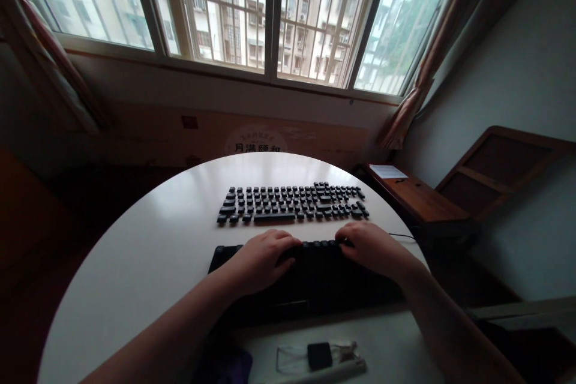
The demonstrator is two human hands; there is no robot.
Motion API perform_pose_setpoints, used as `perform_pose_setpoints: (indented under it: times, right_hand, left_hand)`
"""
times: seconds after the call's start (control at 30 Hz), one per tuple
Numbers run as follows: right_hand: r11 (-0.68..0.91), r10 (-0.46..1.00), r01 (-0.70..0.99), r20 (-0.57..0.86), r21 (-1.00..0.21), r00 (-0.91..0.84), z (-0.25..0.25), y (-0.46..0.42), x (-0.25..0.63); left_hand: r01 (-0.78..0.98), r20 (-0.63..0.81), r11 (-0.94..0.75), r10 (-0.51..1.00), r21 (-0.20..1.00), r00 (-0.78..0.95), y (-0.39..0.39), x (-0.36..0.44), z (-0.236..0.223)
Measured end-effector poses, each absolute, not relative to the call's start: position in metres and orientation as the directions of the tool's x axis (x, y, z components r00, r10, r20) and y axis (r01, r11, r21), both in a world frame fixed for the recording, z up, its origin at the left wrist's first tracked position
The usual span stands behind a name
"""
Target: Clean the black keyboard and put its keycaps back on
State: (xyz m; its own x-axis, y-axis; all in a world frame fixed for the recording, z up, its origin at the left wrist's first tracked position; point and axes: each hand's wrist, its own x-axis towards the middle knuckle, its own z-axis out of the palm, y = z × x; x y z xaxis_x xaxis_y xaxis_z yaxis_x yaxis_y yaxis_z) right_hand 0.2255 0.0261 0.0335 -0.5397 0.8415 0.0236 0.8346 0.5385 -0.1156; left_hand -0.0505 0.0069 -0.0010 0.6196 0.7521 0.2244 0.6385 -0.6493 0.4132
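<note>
A black keyboard lies on the white table, mostly bare and dark, with keycaps along its far row. My left hand rests over its far edge, fingers bent onto the row and thumb on the near side. My right hand is at the same row further right, thumb and fingers pinched together around a small black keycap, largely hidden by the fingers. Beyond the hands, loose black keycaps stand in rows in a keyboard layout. Nearer to me lies a keycap puller with a black square body and wire loops.
The round white table has a curved edge. A thin black cable runs off to the right. A wooden chair with a paper on it stands at the right. Barred windows and curtains are ahead.
</note>
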Motion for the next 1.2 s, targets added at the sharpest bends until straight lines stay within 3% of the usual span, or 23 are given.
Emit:
perform_pose_setpoints:
  times: [0.67, 0.73, 0.9, 1.2]
  right_hand:
    - [0.516, 0.856, 0.856, -0.003, -0.042, -0.516, 0.031, 0.029, 0.224]
    - [0.531, 0.846, 0.841, 0.014, -0.102, -0.533, 0.028, 0.032, 0.229]
    - [0.526, 0.849, 0.755, 0.186, -0.390, -0.495, 0.019, 0.046, 0.250]
    - [0.530, 0.839, 0.711, 0.164, -0.462, -0.519, 0.009, 0.052, 0.252]
  left_hand:
    - [0.651, 0.240, -0.646, 0.758, 0.398, 0.606, 0.006, -0.050, -0.001]
    - [0.652, 0.240, -0.644, 0.760, 0.400, 0.604, 0.006, -0.049, 0.000]
    - [0.652, 0.229, -0.639, 0.763, 0.408, 0.605, 0.005, -0.049, 0.003]
    - [0.661, 0.199, -0.619, 0.776, 0.424, 0.599, 0.003, -0.048, 0.007]
